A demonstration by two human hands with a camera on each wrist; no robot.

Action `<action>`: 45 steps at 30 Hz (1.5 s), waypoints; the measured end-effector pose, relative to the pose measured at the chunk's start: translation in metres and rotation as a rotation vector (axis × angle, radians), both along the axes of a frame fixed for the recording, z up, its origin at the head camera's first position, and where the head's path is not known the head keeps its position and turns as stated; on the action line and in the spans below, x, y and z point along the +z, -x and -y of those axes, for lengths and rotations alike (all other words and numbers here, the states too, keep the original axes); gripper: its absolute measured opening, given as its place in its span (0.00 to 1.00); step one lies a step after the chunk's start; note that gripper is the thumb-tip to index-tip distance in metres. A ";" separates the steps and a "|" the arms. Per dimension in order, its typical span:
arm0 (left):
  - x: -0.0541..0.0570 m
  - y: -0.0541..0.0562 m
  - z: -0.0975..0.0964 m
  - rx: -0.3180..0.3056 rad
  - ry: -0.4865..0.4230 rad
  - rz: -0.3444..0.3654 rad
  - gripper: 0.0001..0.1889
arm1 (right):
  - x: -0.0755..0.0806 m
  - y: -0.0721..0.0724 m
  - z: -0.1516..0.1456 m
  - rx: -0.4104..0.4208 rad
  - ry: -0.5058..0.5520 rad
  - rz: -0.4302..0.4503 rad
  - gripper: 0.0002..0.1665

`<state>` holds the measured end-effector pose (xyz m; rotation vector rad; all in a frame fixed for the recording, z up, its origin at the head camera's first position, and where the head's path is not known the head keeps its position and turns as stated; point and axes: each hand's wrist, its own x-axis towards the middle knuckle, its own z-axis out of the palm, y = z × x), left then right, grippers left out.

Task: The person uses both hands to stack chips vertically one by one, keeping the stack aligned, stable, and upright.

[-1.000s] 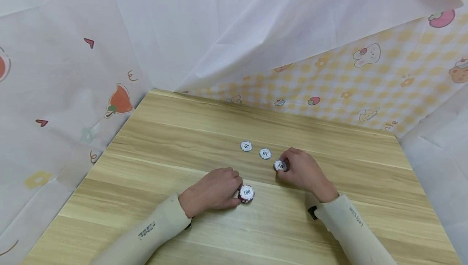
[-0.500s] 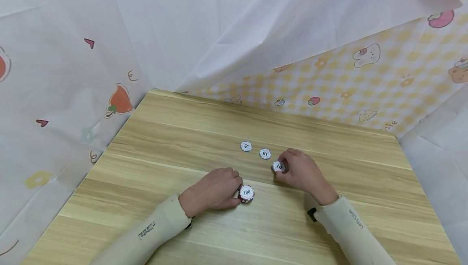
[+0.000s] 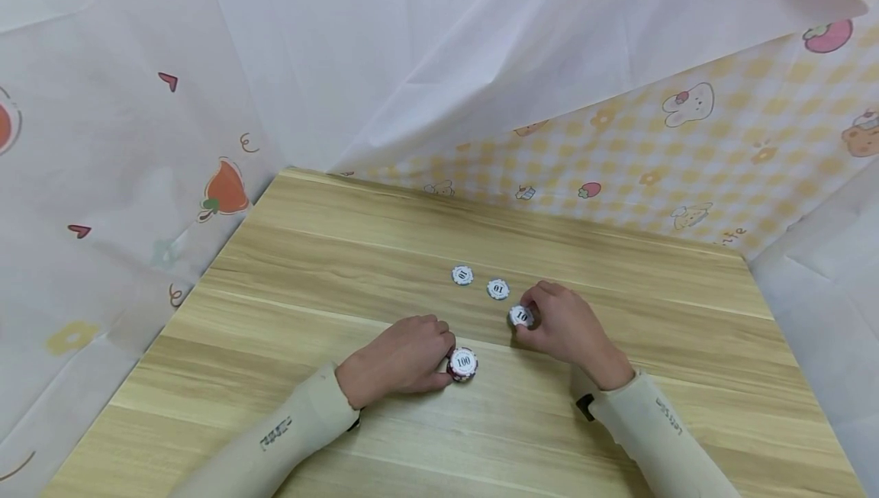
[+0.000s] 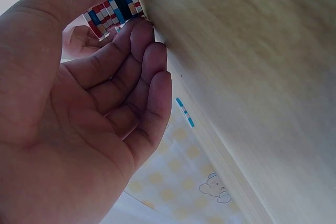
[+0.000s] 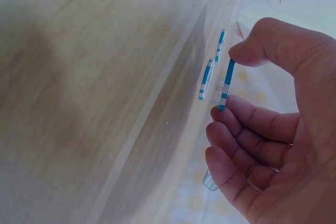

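My left hand (image 3: 405, 357) grips a short stack of poker chips (image 3: 463, 363) between thumb and fingers, a white-faced "100" chip on top. In the left wrist view, red, white and blue edges show along the chip stack (image 4: 114, 11). Thumb and index finger of my right hand (image 3: 566, 322) pinch a white-faced "10" chip (image 3: 520, 316). The right wrist view shows this pinched chip (image 5: 227, 83) edge-on, blue and white, seemingly raised off the table. Beyond it lie two more "10" chips, one left (image 3: 462, 274) and one nearer the right hand (image 3: 498, 289), flat and apart.
The wooden table (image 3: 330, 254) stretches under both arms. Behind it hangs a yellow checked cloth (image 3: 618, 155) with cartoon prints, partly covered by a loose white sheet (image 3: 426, 48). A printed white cloth (image 3: 137, 178) borders the left side.
My right hand has shifted slightly left and toward me with the "10" chip, which has turned a little. The left hand and the chip stack stay put, as do the two flat chips.
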<state>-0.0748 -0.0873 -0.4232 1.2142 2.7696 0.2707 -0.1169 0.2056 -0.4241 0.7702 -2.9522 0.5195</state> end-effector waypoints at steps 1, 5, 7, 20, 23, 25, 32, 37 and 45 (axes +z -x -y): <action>0.000 0.000 0.000 0.000 0.000 -0.001 0.13 | 0.000 0.000 0.000 0.001 -0.001 0.001 0.18; 0.000 0.000 0.000 0.000 0.000 -0.004 0.13 | 0.000 -0.001 0.001 0.002 -0.007 0.010 0.19; 0.000 0.000 0.000 0.000 0.001 -0.003 0.13 | 0.000 -0.001 0.001 0.004 -0.010 0.014 0.19; -0.001 0.000 0.001 0.002 0.005 -0.002 0.13 | -0.001 -0.004 0.004 0.015 -0.006 0.006 0.19; -0.001 0.000 0.000 0.001 0.006 -0.005 0.13 | -0.001 -0.005 0.005 0.015 -0.007 0.005 0.19; -0.002 0.001 0.000 0.000 0.005 -0.007 0.13 | 0.000 -0.006 0.006 0.015 -0.007 0.005 0.19; -0.001 0.000 0.000 0.000 0.011 -0.010 0.13 | -0.001 -0.008 0.007 0.018 -0.007 -0.002 0.19; -0.001 0.000 0.001 -0.001 0.013 -0.016 0.13 | -0.001 -0.009 0.009 0.021 -0.009 0.004 0.20; -0.001 0.000 0.000 -0.002 0.012 -0.007 0.13 | 0.001 -0.011 0.011 0.024 -0.026 0.018 0.21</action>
